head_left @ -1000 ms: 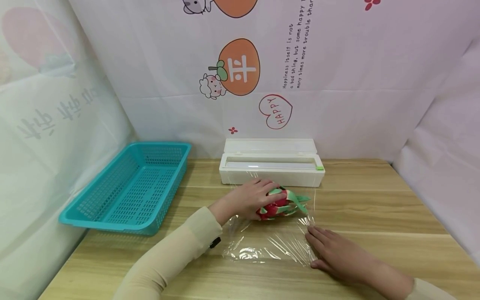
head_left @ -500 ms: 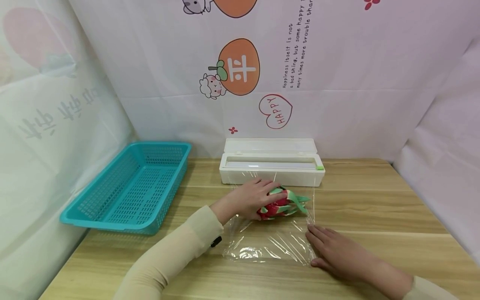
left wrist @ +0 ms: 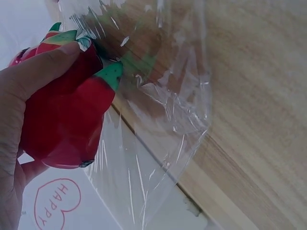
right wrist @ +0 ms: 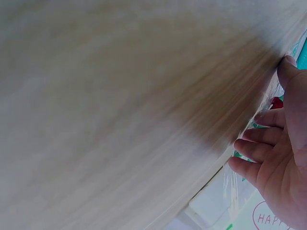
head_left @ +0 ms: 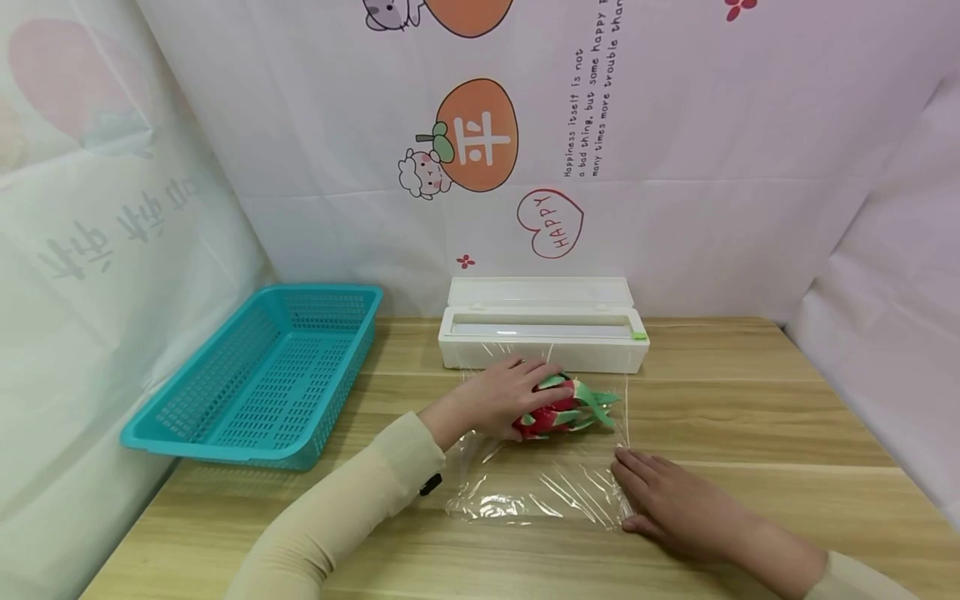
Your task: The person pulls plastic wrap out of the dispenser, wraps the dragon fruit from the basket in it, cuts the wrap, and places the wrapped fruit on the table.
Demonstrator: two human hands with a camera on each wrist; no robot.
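My left hand (head_left: 506, 397) grips a red dragon fruit (head_left: 551, 419) with green scales, its fingers over the top. In the left wrist view the thumb curls across the dragon fruit (left wrist: 67, 112). Under the fruit a sheet of clear cling film (head_left: 525, 492) lies on the wooden table, running back to a white cling film box (head_left: 543, 354). At the sheet's right edge rests my right hand (head_left: 678, 504), fingertips and thumb touching the film's border. In the right wrist view the right hand's fingers (right wrist: 256, 151) are spread and fairly straight against the tabletop.
A turquoise plastic basket (head_left: 288, 392) stands on the left of the table (head_left: 750, 417). The box's lid (head_left: 540, 292) is raised against the printed cloth behind. A small green tab (head_left: 638, 336) sits at the box's right end. White cloth walls enclose both sides.
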